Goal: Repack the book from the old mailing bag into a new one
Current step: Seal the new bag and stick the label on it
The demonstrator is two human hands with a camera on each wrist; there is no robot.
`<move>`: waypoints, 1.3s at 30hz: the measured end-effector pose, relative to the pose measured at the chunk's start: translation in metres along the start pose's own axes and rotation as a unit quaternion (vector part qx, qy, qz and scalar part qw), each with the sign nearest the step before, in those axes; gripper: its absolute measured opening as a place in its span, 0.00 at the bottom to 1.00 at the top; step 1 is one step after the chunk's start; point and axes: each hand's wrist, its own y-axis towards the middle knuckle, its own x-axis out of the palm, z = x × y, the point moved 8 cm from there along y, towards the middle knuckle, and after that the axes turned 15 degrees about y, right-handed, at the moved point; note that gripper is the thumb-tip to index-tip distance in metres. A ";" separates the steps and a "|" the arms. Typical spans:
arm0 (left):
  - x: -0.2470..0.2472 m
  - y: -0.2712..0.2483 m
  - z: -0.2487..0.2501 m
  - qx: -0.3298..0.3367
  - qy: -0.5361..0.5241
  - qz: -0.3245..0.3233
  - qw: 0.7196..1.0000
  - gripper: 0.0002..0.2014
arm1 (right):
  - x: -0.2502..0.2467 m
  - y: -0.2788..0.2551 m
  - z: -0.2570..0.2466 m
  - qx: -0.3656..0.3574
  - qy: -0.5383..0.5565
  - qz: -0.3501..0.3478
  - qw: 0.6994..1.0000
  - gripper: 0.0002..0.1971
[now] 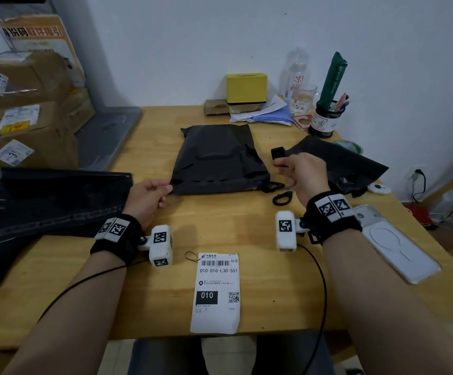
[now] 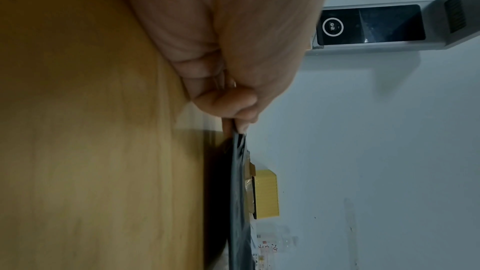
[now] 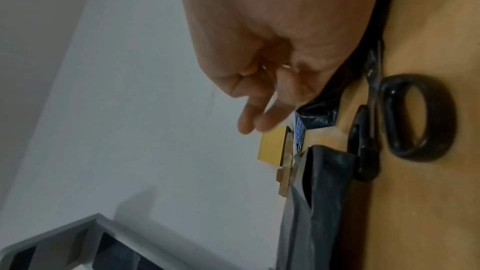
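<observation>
A black mailing bag [image 1: 217, 161] lies flat at the table's centre, and a rectangular bulge shows through it; the book itself is hidden. My left hand [image 1: 167, 192] pinches the bag's near left corner between thumb and forefinger, and the left wrist view shows the pinch [image 2: 237, 125] on the thin black edge [image 2: 240, 192]. My right hand [image 1: 287, 171] hovers just right of the bag with fingers loosely spread and nothing in it [image 3: 257, 122]. A second, crumpled black bag [image 1: 338, 161] lies beyond the right hand. A pile of flat black bags [image 1: 44, 201] covers the table's left end.
Black scissors [image 1: 280, 192] lie by the bag's near right corner, under my right hand [image 3: 415, 118]. A shipping label [image 1: 215, 292] sits near the front edge and a phone [image 1: 393, 242] at the right. A yellow box [image 1: 246, 89], papers and a pen pot [image 1: 325, 117] stand at the back. Cardboard boxes [image 1: 25, 109] are stacked left.
</observation>
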 end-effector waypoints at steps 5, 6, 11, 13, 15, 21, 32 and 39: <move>-0.001 -0.004 -0.001 -0.024 -0.004 -0.007 1.000 0.06 | 0.006 -0.002 0.003 0.056 -0.117 -0.025 0.991 0.05; -0.002 -0.005 -0.002 -0.031 -0.001 -0.013 0.999 0.06 | 0.008 -0.001 0.006 0.071 -0.142 -0.036 0.987 0.05; -0.008 -0.012 -0.007 -0.058 -0.005 -0.044 0.997 0.07 | 0.010 0.000 0.011 0.064 -0.211 -0.028 0.975 0.18; -0.011 -0.014 -0.009 -0.062 -0.007 -0.051 0.997 0.07 | 0.014 0.002 0.015 0.065 -0.209 -0.045 0.975 0.10; -0.014 -0.014 -0.011 -0.067 0.002 -0.064 0.996 0.08 | 0.015 0.004 0.021 0.074 -0.230 -0.067 0.968 0.20; -0.020 -0.010 -0.008 -0.058 0.155 -0.143 0.976 0.06 | 0.017 0.009 0.030 0.069 -0.273 -0.118 0.952 0.27; -0.011 -0.002 0.023 -0.013 0.216 -0.170 0.961 0.15 | 0.029 0.011 0.045 0.122 -0.177 -0.139 0.967 0.24; -0.010 0.015 0.016 -0.034 0.179 -0.181 0.966 0.23 | 0.033 0.006 0.056 0.182 -0.153 -0.139 0.961 0.22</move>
